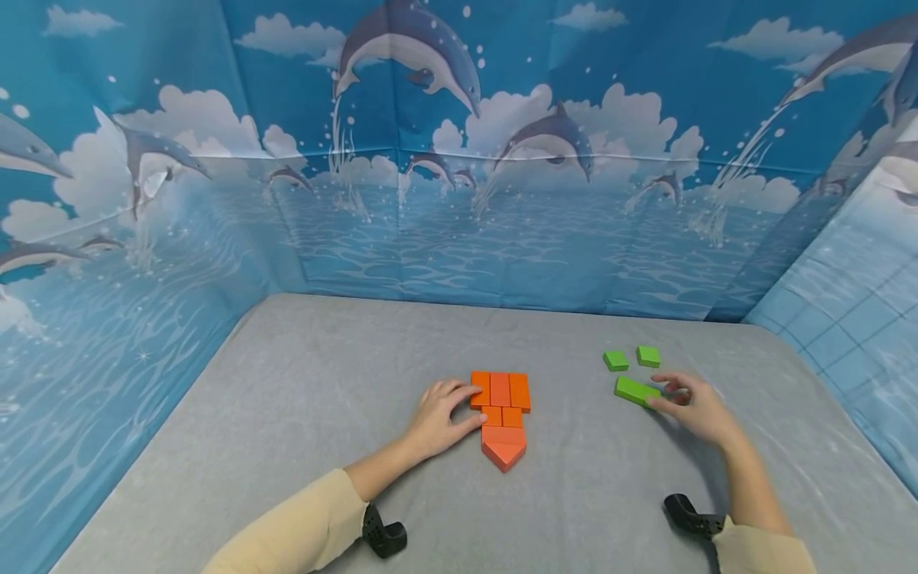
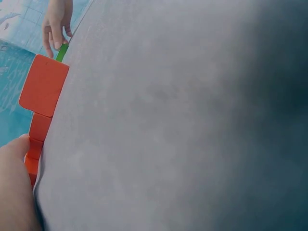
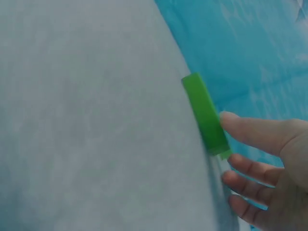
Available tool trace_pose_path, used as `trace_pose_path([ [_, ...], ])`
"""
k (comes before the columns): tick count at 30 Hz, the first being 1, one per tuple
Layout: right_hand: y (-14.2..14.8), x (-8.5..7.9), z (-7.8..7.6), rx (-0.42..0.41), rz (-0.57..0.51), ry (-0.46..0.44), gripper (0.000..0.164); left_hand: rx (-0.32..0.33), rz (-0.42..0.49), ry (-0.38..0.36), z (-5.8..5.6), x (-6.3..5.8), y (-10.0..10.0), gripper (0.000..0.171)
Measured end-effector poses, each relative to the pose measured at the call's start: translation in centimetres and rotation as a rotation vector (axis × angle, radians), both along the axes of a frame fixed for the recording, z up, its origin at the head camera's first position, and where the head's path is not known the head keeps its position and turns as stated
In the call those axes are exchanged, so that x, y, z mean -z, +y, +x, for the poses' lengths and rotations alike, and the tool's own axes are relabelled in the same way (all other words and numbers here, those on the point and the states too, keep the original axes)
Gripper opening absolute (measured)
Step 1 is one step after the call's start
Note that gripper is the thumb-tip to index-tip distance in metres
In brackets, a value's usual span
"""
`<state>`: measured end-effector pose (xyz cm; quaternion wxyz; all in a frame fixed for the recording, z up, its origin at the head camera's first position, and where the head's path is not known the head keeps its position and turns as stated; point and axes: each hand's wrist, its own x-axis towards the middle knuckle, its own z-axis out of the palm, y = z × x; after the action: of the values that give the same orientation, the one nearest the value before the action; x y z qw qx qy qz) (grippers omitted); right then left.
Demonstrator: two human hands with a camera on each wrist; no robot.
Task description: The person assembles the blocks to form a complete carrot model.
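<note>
My left hand (image 1: 435,418) rests beside a group of flat orange blocks (image 1: 500,388), its fingertips and thumb at the left edge. Three oblong blocks form the top row, with small orange blocks (image 1: 502,417) below them. A larger pointed orange block (image 1: 504,446) sits at the near end, pointing toward me. On the right, my right hand (image 1: 692,406) is at the right end of a long green block (image 1: 631,391). In the right wrist view its thumb (image 3: 245,127) lies along the block's side, and the other fingers spread below the end.
Behind the long block lie two small green blocks, a left one (image 1: 615,360) and a right one (image 1: 649,355). Grey cloth (image 1: 344,351) covers the table. Blue dolphin-print curtains (image 1: 459,223) stand along its back and sides.
</note>
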<state>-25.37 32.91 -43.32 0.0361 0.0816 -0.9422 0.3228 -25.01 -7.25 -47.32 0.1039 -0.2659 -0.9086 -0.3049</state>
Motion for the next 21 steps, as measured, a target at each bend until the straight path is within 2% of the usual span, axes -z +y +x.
trace_pose_path([
  [12,0.3,1.3,-0.3,0.022,0.031,-0.012,0.039,-0.007,0.014,-0.018,0.1,-0.1,0.0,0.047],
  [17,0.2,1.2,-0.4,0.028,0.027,-0.019,0.038,-0.004,0.011,-0.012,0.1,-0.1,0.0,0.047],
  [21,-0.7,0.4,-0.7,0.017,0.017,-0.025,0.042,-0.001,0.01,-0.009,0.0,-0.2,0.1,0.046],
])
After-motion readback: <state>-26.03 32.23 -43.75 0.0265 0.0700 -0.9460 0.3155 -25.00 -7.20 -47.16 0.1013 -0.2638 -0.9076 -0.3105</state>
